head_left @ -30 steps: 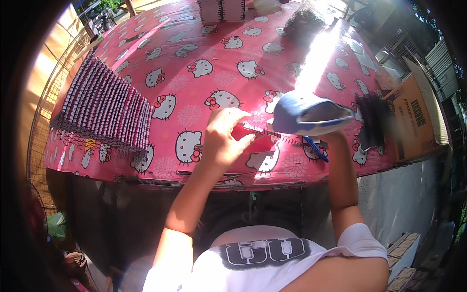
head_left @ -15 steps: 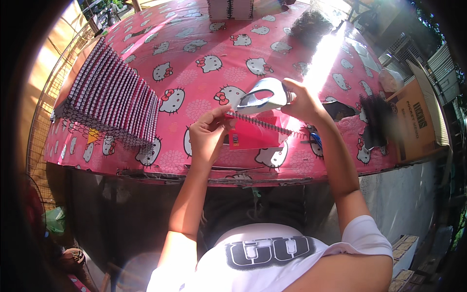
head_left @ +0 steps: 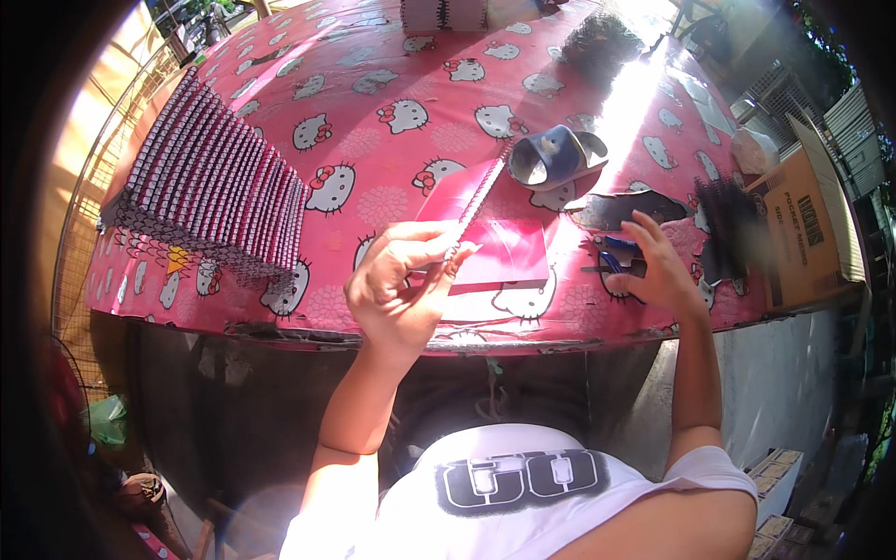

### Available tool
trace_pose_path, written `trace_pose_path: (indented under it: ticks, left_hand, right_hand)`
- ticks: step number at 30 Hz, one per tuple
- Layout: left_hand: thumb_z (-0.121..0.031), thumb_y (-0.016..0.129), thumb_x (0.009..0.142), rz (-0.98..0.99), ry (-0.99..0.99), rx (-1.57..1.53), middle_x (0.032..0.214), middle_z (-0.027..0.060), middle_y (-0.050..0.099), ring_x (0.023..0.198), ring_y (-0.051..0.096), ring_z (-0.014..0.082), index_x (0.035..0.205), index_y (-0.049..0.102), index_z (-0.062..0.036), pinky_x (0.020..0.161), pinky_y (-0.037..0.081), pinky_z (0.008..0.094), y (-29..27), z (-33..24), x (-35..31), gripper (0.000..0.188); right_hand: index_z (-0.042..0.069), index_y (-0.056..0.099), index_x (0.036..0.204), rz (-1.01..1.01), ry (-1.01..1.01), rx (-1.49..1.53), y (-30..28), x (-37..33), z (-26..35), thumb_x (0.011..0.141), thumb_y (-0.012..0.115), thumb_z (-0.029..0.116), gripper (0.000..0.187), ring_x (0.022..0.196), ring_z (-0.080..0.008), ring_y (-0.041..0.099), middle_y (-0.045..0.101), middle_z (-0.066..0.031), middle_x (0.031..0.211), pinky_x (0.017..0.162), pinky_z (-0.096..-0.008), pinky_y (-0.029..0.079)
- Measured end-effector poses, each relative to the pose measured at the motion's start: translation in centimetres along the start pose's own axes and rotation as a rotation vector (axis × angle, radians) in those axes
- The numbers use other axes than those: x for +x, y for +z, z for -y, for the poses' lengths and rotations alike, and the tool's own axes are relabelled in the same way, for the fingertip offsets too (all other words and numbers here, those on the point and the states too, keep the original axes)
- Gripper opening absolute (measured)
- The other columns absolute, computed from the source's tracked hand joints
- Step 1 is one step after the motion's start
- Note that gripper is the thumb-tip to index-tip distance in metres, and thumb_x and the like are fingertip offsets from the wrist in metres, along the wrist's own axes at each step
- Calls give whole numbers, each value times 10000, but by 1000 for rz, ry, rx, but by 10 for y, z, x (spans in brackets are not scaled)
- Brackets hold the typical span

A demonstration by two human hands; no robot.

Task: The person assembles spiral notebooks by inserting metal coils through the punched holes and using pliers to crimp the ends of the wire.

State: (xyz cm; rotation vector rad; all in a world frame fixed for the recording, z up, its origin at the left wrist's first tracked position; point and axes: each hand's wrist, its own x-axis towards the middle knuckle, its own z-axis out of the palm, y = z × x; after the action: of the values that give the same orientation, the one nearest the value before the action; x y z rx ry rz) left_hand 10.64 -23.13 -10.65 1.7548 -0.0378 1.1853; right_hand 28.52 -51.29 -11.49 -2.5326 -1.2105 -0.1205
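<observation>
My left hand (head_left: pixel 397 285) is closed, pinching the near end of the coil binding on a pink spiral notebook (head_left: pixel 455 194), which is tilted with its coil running away from me. Under it, another flat pink notebook or cover (head_left: pixel 513 254) lies on the table. My right hand (head_left: pixel 665 271) has its fingers apart and holds nothing. It hovers at a blue-handled pliers-like tool (head_left: pixel 616 254), partly hidden by the fingers; I cannot tell whether they touch. Beyond the notebook rests a dark blue slide sandal (head_left: pixel 558 154).
A tall stack of spiral notebooks (head_left: pixel 219 177) stands at the left of the pink patterned table (head_left: pixel 373 145). Dark loose coils lie at the back (head_left: pixel 602 47) and right (head_left: pixel 723 229). An open cardboard box (head_left: pixel 807 224) is at the far right. More notebooks (head_left: pixel 443 14) stand at the back.
My right hand has let go of the sandal, leaving it on the table, and moved right and nearer to the tool. My left hand has turned the notebook's coil to point away.
</observation>
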Motion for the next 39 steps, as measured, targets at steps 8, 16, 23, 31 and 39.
trace_pose_path:
  ticks: [8,16,23,31,39]
  left_hand:
    - [100,778,671,75,48,229,858,123,671,755,657,170,816,663,3,649,553,262,23,14,-25,209]
    - [163,693,678,6,-59,77,863,136,674,764,666,203,847,677,5,648,561,290,19,11,-23,232]
    - [210,657,690,85,249,237,881,136,672,784,673,183,824,624,-8,659,556,256,-13,-5,2,258]
    - [-81,780,792,-831,92,150,799,101,671,627,596,93,728,549,-68,577,495,201,-203,-85,161,239]
    - [-89,716,838,-615,-131,167,782,37,618,645,595,107,912,591,-42,599,488,217,-269,-16,164,153]
  right_hand:
    - [40,591,1151,-149,2,572,15,-17,93,767,706,137,413,1030,-341,557,588,-147,1098,913,-440,421]
    - [34,599,1141,-199,-177,529,15,7,131,742,733,130,432,995,-305,576,615,-140,1005,867,-411,452]
    - [-37,551,1229,533,255,1520,20,14,129,964,534,143,321,893,-140,621,651,-89,987,730,-260,505]
    - [-20,575,1179,-287,142,149,33,2,13,859,653,202,398,1050,-355,567,582,-174,1140,924,-422,442]
    - [-10,605,1161,-444,289,-78,-4,28,-114,803,729,367,534,1178,-386,529,527,-222,1309,963,-431,446]
